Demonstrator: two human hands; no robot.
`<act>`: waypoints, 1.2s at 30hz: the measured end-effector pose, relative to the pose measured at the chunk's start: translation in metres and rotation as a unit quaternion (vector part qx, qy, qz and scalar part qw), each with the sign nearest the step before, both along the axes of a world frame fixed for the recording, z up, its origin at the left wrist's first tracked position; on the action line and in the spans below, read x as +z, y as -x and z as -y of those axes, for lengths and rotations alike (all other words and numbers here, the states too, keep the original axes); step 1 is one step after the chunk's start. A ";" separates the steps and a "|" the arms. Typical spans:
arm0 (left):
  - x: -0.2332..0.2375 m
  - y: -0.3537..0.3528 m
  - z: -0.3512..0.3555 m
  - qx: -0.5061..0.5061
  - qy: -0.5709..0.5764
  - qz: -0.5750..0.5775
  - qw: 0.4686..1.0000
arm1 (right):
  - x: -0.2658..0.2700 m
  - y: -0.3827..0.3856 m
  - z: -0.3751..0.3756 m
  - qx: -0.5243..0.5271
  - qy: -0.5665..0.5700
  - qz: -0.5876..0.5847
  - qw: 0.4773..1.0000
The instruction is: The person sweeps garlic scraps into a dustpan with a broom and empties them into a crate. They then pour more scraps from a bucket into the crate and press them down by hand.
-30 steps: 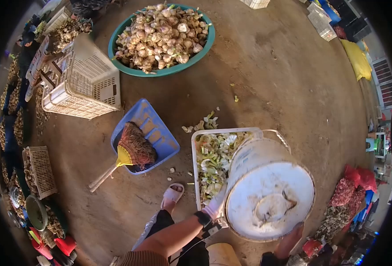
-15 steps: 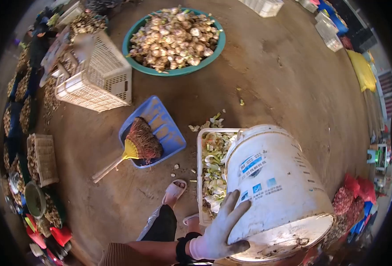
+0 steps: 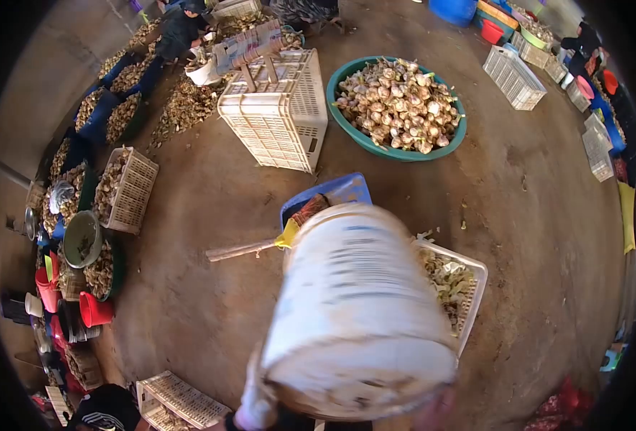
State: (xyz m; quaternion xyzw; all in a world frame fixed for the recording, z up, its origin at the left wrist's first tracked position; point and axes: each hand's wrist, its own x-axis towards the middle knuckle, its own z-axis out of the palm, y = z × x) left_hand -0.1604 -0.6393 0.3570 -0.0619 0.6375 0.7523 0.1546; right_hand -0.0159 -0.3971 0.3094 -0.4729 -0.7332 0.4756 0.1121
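Note:
A large white plastic bucket [image 3: 361,302] is tilted in front of me, its base toward me. My left hand [image 3: 257,399], in a pale glove, grips its lower left side. At the lower right of the base is my right hand [image 3: 436,413], blurred and mostly hidden, holding the other side. Behind the bucket on the right lies a shallow white crate [image 3: 480,276] with garlic peelings and scraps [image 3: 447,280]. A blue dustpan [image 3: 350,188] and a broom [image 3: 242,251] with a wooden handle are partly covered by the bucket.
Ahead stands a green basin [image 3: 332,100] heaped with garlic bulbs [image 3: 397,104]. An upended white crate [image 3: 268,136] is left of it. Filled tubs and crates [image 3: 127,190] line the left side. Another person [image 3: 106,409] is at the lower left; a co-worker [image 3: 181,32] is farther back.
The bucket has moved left, away from above the scrap crate, and now covers part of the dustpan. My left hand has shifted to its left side. The view has turned left.

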 end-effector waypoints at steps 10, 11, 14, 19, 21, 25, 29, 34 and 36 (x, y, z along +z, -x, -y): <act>-0.186 -0.002 0.326 0.343 0.125 0.196 0.910 | -0.172 0.192 0.290 0.375 0.169 0.013 0.911; -0.201 -0.004 0.344 0.337 0.132 0.210 0.908 | -0.186 0.195 0.315 0.368 0.176 0.027 0.913; -0.235 -0.012 0.396 0.368 0.126 0.362 0.847 | -0.228 0.204 0.368 0.439 0.206 0.111 0.867; -0.227 0.019 0.351 0.271 0.210 0.349 0.872 | -0.264 0.193 0.359 0.533 0.276 0.126 0.790; -0.213 0.051 0.300 0.272 0.249 0.325 0.871 | -0.264 0.203 0.304 0.567 0.162 0.161 0.792; -0.210 0.121 0.219 0.134 0.521 0.276 0.796 | -0.317 0.207 0.179 0.341 0.055 0.229 0.910; -0.260 0.177 0.137 0.147 0.354 0.135 0.914 | -0.420 0.218 0.034 0.167 0.078 0.122 0.975; -0.279 0.274 -0.050 0.040 0.111 0.274 0.954 | -0.343 0.394 -0.127 -0.100 0.313 0.060 0.943; -0.307 0.302 -0.155 -0.022 -0.123 0.362 0.924 | -0.411 0.426 -0.211 -0.054 0.210 0.073 0.973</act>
